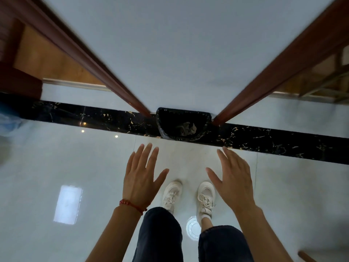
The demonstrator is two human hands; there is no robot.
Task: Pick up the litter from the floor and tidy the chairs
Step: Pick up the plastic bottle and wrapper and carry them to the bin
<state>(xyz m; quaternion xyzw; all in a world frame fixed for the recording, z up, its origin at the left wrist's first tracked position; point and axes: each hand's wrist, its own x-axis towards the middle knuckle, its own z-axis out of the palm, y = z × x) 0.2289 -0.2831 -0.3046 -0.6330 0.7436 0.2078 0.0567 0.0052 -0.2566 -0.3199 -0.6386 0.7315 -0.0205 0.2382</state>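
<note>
A black bin [164,127] lined with a black bag stands against the white wall ahead of my feet, on the black marble strip. Crumpled grey paper litter [187,128] lies inside it. My left hand [140,177] hovers in front of the bin with its fingers spread straight, a red bead bracelet on the wrist. My right hand [233,177] is stretched out flat beside it, fingers straight too. Both hands hold nothing. No chair shows fully in this view.
Dark red wooden door frames [90,59] [279,69] flank the white wall panel. The glossy white tile floor [75,167] reflects ceiling lights. A brown wooden tip [306,257] pokes in at the bottom right. A blurred blue-white object [8,121] sits at the left edge.
</note>
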